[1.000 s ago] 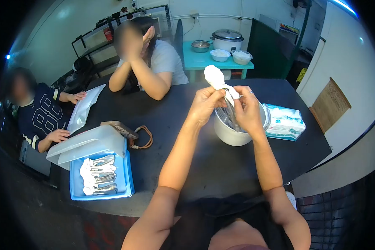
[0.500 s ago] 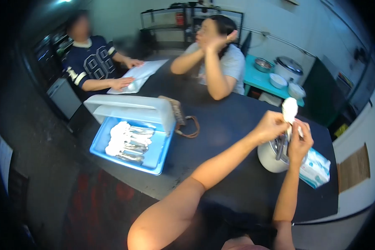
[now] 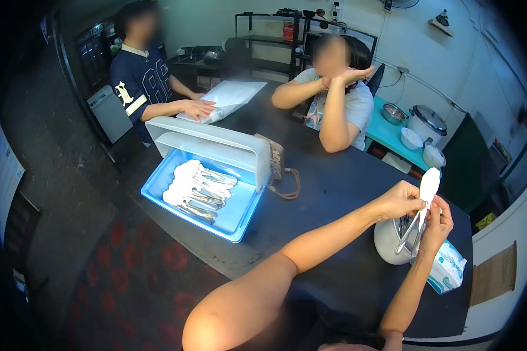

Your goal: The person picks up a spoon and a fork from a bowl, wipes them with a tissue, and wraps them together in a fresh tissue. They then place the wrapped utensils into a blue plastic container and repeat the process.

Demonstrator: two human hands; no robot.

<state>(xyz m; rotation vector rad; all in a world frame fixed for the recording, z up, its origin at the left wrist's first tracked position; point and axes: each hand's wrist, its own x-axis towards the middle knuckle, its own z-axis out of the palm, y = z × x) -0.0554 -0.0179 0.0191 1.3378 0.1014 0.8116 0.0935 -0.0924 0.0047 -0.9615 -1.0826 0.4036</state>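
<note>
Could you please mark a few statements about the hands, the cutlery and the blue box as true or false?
1. Both hands, left hand and right hand, hold cutlery wrapped in a white napkin. True.
2. The blue box is shut. False: its lid stands open.
3. The blue box holds wrapped cutlery sets. True.
4. The hands are above the blue box. False: they are over the white pot.
5. A tissue pack lies beside the pot. True.

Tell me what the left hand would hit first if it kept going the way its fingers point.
The left hand points right, at the napkin-wrapped cutlery it already pinches; just beyond sits the right hand. Depth is unclear.
</note>
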